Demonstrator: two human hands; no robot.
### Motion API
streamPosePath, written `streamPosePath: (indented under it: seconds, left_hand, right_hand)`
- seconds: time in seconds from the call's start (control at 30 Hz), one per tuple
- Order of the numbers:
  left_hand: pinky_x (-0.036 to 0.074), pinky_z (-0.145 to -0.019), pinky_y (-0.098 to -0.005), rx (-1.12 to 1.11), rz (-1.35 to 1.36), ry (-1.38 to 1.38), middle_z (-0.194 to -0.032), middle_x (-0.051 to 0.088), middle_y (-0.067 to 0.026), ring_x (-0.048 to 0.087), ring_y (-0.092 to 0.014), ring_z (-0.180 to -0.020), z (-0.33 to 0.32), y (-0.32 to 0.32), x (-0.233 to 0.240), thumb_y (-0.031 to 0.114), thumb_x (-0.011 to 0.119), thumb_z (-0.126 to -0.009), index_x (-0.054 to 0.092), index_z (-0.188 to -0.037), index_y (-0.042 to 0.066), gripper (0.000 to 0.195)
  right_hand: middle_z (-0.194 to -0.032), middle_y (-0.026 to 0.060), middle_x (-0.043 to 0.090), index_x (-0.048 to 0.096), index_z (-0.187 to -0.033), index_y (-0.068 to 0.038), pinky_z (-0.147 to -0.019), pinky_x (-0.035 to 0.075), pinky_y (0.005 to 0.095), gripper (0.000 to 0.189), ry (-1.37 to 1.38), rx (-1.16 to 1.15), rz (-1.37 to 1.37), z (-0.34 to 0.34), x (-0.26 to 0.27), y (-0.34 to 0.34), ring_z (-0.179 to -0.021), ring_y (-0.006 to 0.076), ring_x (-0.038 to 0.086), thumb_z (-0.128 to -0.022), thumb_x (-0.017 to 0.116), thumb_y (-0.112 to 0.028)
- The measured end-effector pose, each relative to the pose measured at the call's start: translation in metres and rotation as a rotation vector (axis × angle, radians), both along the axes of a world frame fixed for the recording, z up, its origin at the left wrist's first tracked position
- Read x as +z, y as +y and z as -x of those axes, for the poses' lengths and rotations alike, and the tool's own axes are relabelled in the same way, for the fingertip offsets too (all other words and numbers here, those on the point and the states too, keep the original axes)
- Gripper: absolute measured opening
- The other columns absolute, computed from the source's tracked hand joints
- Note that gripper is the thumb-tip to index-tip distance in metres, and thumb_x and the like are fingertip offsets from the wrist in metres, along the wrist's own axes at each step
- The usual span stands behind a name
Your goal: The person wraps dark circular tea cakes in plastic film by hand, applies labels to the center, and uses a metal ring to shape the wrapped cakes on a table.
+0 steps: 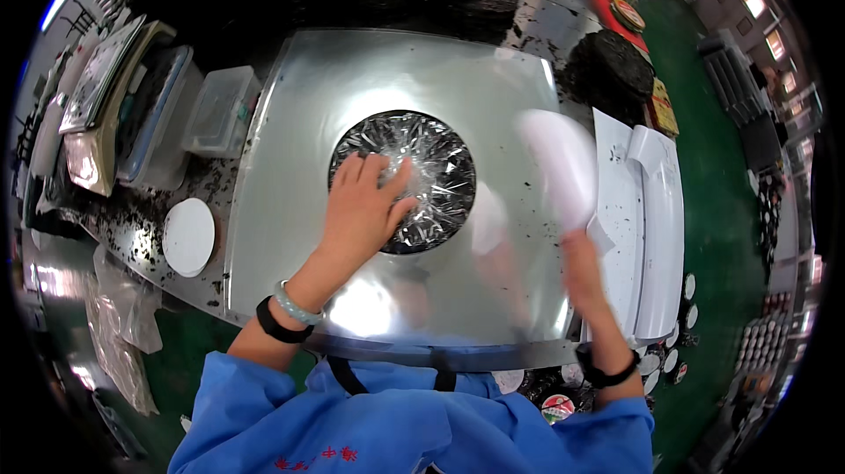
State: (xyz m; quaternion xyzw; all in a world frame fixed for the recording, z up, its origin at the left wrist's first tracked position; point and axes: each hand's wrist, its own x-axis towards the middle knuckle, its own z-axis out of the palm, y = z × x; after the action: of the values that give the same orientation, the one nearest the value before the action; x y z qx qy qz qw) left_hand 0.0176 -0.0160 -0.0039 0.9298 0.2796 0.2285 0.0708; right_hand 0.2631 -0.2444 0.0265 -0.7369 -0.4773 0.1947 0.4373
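A round, dark cake (445, 164), apparently dried seaweed wrapped in crinkled clear film, lies on a shiny smooth sheet (290, 111) that covers the worktable. My left hand (362, 210) rests on the cake's left and middle part, fingers apart, touching the gathered film. At the right, my right hand (582, 266) grips the lower end of a white round paper disc (560, 160), held above the sheet's right side. Both hand and disc are blurred by motion. A pale reflection of the disc shows in the glossy surface.
Dark round stacks (610, 68) stand at the back and right. White paper sheets (659, 230), partly rolled, lie along the right edge. To the left are a clear plastic box (223, 111), larger bins, and white round discs (189, 236) among dark crumbs.
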Motion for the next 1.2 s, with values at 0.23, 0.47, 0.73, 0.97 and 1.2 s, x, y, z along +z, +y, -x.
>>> streamPosePath:
  seconds: [0.23, 0.47, 0.73, 0.97, 1.2]
  left_hand:
    - [0.036, -0.112, -0.049, 0.007, -0.002, -0.145, -0.108, 0.058, -0.0124, 0.054, -0.031, -0.106, -0.001, 0.003, -0.01, 0.017, 0.07, -0.082, 0.071, -0.102, 0.004, 0.024]
    - [0.035, -0.114, -0.0491, 0.029, 0.074, -0.19, -0.106, 0.062, -0.0131, 0.056, -0.031, -0.105, 0.004, 0.006, -0.01, 0.014, 0.068, -0.079, 0.066, -0.112, 0.001, 0.036]
    - [0.033, -0.117, -0.0471, 0.042, 1.02, -0.15, -0.142, 0.056, -0.0166, 0.051, -0.032, -0.134, 0.083, 0.043, 0.039, 0.017, 0.067, -0.086, 0.058, -0.134, 0.0, 0.051]
    - [0.029, -0.118, -0.04, 0.258, 0.912, -0.299, -0.156, 0.034, -0.0279, 0.037, -0.033, -0.145, 0.049, 0.034, -0.012, 0.03, 0.07, -0.092, 0.023, -0.154, -0.007, 0.086]
    - [0.037, -0.112, -0.0378, 0.32, 0.838, -0.32, -0.14, 0.053, -0.0205, 0.05, -0.027, -0.132, 0.018, 0.112, -0.05, 0.06, 0.052, -0.097, 0.042, -0.145, -0.007, 0.083]
  right_hand:
    - [-0.159, 0.0214, 0.03, 0.032, -0.151, 0.006, -0.123, 0.022, 0.0453, 0.066, -0.578, 0.472, 0.1, 0.075, -0.001, 0.108, -0.15, 0.0393, 0.022, -0.1, 0.053, -0.031]
    - [-0.156, 0.024, 0.035, 0.031, -0.151, 0.009, -0.123, 0.02, 0.0436, 0.076, -0.68, 0.645, 0.309, 0.071, 0.015, 0.127, -0.148, 0.039, 0.028, -0.101, 0.049, -0.046]
    - [-0.163, 0.0076, 0.027, 0.037, -0.155, -0.021, -0.12, 0.009, 0.0612, 0.077, -0.747, 0.507, 0.024, 0.104, -0.033, 0.177, -0.15, 0.038, 0.021, -0.092, 0.053, -0.062]
    - [-0.162, 0.0107, 0.03, 0.037, -0.155, -0.025, -0.121, 0.007, 0.0602, 0.079, -0.696, 0.587, 0.092, 0.101, -0.035, 0.186, -0.151, 0.037, 0.018, -0.091, 0.049, -0.07]
    - [-0.164, 0.0155, 0.022, 0.035, -0.157, -0.026, -0.122, 0.007, 0.0545, 0.071, -0.775, 0.459, 0.003, 0.102, -0.032, 0.159, -0.152, 0.0375, 0.015, -0.096, 0.049, -0.06]
